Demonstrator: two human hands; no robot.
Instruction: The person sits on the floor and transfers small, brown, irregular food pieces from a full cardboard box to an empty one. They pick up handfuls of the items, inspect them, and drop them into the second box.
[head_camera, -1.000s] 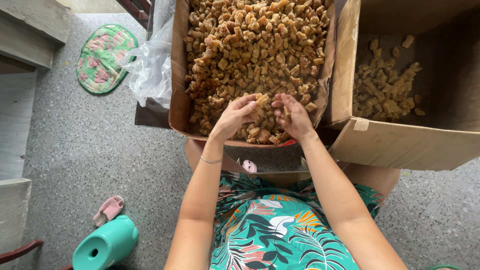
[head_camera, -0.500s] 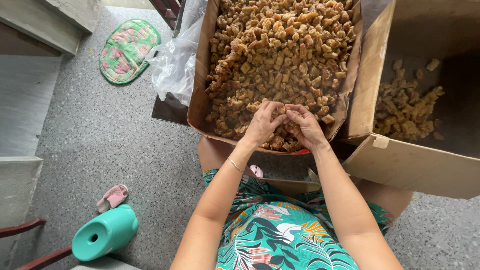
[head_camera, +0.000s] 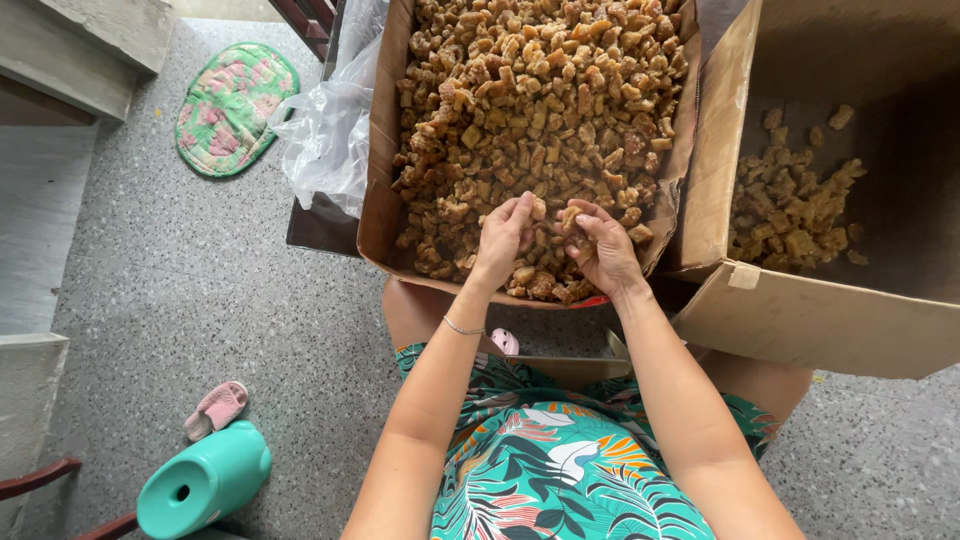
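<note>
- Both hands have drawn a little closer to each other since the earlier frames, and each has lifted off the heap with pieces between the fingers; the camera has also shifted, so the boxes sit further right in view.
- Left hand (head_camera: 503, 238) hovers over the near end of the brown chunks (head_camera: 540, 110), fingers curled together and pinching 1 small pale chunk (head_camera: 538, 207) at the fingertips.
- Right hand (head_camera: 603, 248) sits just beside it, fingers bent inward and pressed around a few pieces (head_camera: 572, 218) (how many is hard to tell, since the fingers cover them).
- Those chunks fill the shallow cardboard box (head_camera: 378, 205), which rests across the person's lap, its near edge touching the wrists.
- A thin bracelet (head_camera: 462, 328) circles the left wrist.
- To the right, a second, deeper cardboard box (head_camera: 800, 320) lies on its side with a smaller pile of chunks (head_camera: 795, 215) inside, well apart from both hands.
- A crumpled clear plastic bag (head_camera: 325, 135) hangs just beside the left wall of the shallow box.
- On the speckled grey floor (head_camera: 180, 290): a green and pink patterned mat (head_camera: 232, 108) at the upper left, a pink slipper (head_camera: 215, 408) and a teal container (head_camera: 205, 480) lying on its side near the lower left.
- The person wears a leaf-print dress (head_camera: 560, 470) in teal, white and orange.
</note>
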